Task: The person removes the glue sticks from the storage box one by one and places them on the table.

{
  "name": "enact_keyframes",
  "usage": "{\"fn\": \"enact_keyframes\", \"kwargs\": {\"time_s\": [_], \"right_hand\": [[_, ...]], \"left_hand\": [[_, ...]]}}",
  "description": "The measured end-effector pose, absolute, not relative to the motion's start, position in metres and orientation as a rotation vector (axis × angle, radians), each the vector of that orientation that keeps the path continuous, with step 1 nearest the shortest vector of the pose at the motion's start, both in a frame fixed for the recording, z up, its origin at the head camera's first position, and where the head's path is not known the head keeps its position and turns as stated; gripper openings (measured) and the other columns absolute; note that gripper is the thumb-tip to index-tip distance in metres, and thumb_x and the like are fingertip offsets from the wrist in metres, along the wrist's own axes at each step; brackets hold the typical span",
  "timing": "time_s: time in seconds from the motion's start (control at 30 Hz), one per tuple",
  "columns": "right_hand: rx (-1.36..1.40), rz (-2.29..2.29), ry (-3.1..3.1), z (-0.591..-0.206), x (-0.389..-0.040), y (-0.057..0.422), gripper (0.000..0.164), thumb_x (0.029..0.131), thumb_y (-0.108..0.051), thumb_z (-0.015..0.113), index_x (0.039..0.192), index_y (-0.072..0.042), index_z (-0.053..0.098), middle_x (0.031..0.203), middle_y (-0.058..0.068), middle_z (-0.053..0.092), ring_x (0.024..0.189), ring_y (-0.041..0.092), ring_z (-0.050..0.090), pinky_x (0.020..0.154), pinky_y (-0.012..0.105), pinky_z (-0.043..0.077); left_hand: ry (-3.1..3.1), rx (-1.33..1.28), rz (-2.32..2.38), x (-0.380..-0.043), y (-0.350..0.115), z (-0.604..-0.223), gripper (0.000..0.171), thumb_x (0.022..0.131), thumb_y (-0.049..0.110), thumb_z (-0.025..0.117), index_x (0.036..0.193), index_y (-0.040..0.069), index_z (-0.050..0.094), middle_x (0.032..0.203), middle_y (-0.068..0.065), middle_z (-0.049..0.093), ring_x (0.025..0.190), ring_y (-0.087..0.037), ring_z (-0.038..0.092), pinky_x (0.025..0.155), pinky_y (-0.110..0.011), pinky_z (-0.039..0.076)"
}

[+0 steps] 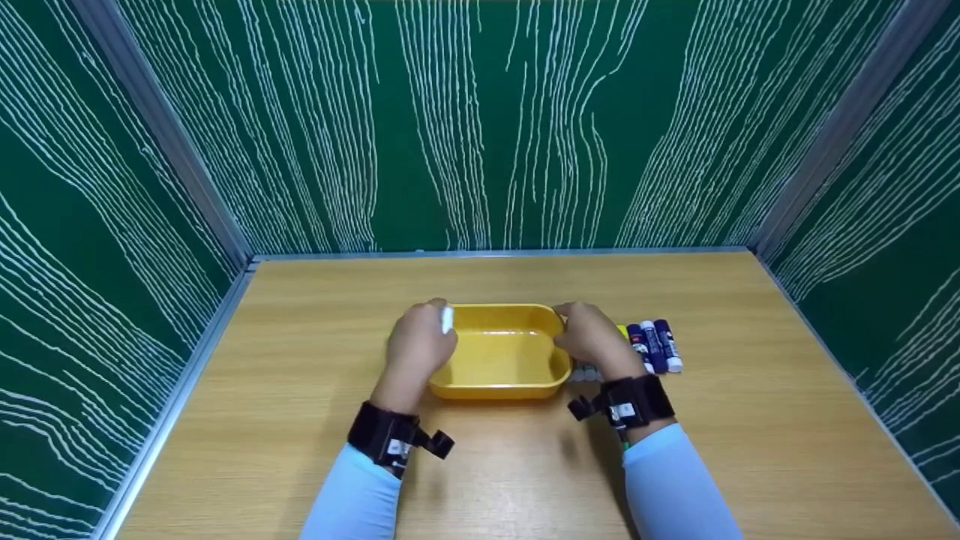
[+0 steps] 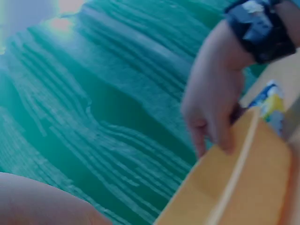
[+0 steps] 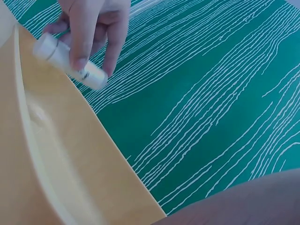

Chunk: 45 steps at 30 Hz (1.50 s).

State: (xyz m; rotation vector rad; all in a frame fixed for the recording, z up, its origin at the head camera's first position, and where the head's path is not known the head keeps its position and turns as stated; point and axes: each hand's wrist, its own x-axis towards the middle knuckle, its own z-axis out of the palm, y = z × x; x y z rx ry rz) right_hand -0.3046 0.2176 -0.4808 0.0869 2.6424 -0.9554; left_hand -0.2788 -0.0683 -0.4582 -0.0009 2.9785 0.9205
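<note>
A yellow plastic tray (image 1: 501,391) with rounded corners stands on the table between both hands. My left hand (image 1: 421,339), at its left end, pinches a white glue stick (image 1: 448,319). In the right wrist view, that white capped tube lies slanted between thumb and fingers, over the tray's rim. With fingertips at the rim, my right hand (image 1: 594,339) grips the tray's right end. From the left wrist view, the fingers of the right hand (image 2: 213,105) reach down over the tray's edge (image 2: 241,154).
Beside my right hand several dark blue and white glue sticks (image 1: 654,346) lie in a row, partly hidden by it. Grey pieces (image 1: 585,373) show under that wrist. Green walls with white lines (image 1: 442,127) enclose the wooden table (image 1: 300,397) at the back and sides.
</note>
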Motion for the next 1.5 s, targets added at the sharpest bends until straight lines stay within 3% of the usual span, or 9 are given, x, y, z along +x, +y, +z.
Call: {"fn": "enact_keyframes", "kwargs": {"time_s": [0.2, 0.43, 0.67, 0.9, 1.23, 1.5], "right_hand": [[0.097, -0.955, 2.631, -0.479, -0.303, 0.218, 0.064, 0.102, 0.003, 0.069, 0.165, -0.009, 0.060, 0.156, 0.022, 0.068, 0.104, 0.032, 0.074, 0.074, 0.032, 0.063], [0.065, -0.976, 2.644, -0.481, -0.303, 0.220, 0.063, 0.102, 0.004, 0.066, 0.164, -0.007, 0.060, 0.141, 0.024, 0.072, 0.089, 0.027, 0.074, 0.066, 0.029, 0.060], [0.104, -0.988, 2.630, -0.482, -0.301, 0.219, 0.064, 0.101, 0.005, 0.067, 0.164, -0.009, 0.061, 0.141, 0.021, 0.073, 0.092, 0.029, 0.075, 0.069, 0.030, 0.062], [0.070, -0.992, 2.648, -0.483, -0.302, 0.220, 0.062, 0.100, 0.006, 0.066, 0.160, -0.008, 0.064, 0.138, 0.021, 0.075, 0.091, 0.028, 0.076, 0.069, 0.031, 0.063], [0.065, -1.012, 2.622, -0.481, -0.302, 0.220, 0.061, 0.102, 0.005, 0.065, 0.161, -0.008, 0.063, 0.138, 0.022, 0.075, 0.086, 0.029, 0.076, 0.066, 0.031, 0.064], [0.035, -0.977, 2.666, -0.482, -0.303, 0.220, 0.062, 0.101, 0.003, 0.066, 0.161, -0.007, 0.063, 0.130, 0.022, 0.073, 0.083, 0.025, 0.071, 0.065, 0.028, 0.058]], "left_hand": [[2.932, -0.114, 0.974, -0.284, -0.103, -0.453, 0.056, 0.106, 0.013, 0.072, 0.161, 0.010, 0.061, 0.142, -0.017, 0.073, 0.119, -0.034, 0.069, 0.112, -0.054, 0.062], [2.930, -0.144, 0.908, -0.293, -0.138, -0.464, 0.058, 0.103, 0.015, 0.072, 0.158, 0.006, 0.059, 0.137, -0.020, 0.074, 0.115, -0.036, 0.071, 0.100, -0.052, 0.063], [2.871, -0.208, 0.885, -0.304, -0.164, -0.485, 0.059, 0.105, 0.013, 0.066, 0.162, 0.003, 0.055, 0.146, -0.024, 0.071, 0.125, -0.041, 0.070, 0.108, -0.058, 0.059], [2.820, -0.231, 0.824, -0.308, -0.170, -0.497, 0.057, 0.109, 0.018, 0.064, 0.163, 0.003, 0.054, 0.148, -0.025, 0.070, 0.130, -0.041, 0.070, 0.109, -0.058, 0.057], [2.775, -0.241, 0.847, -0.312, -0.169, -0.505, 0.060, 0.106, 0.007, 0.061, 0.165, 0.003, 0.052, 0.153, -0.024, 0.068, 0.135, -0.040, 0.068, 0.114, -0.057, 0.055], [2.782, -0.214, 0.861, -0.309, -0.167, -0.505, 0.059, 0.106, 0.002, 0.055, 0.166, 0.002, 0.054, 0.160, -0.025, 0.064, 0.142, -0.041, 0.064, 0.117, -0.057, 0.054]]}}
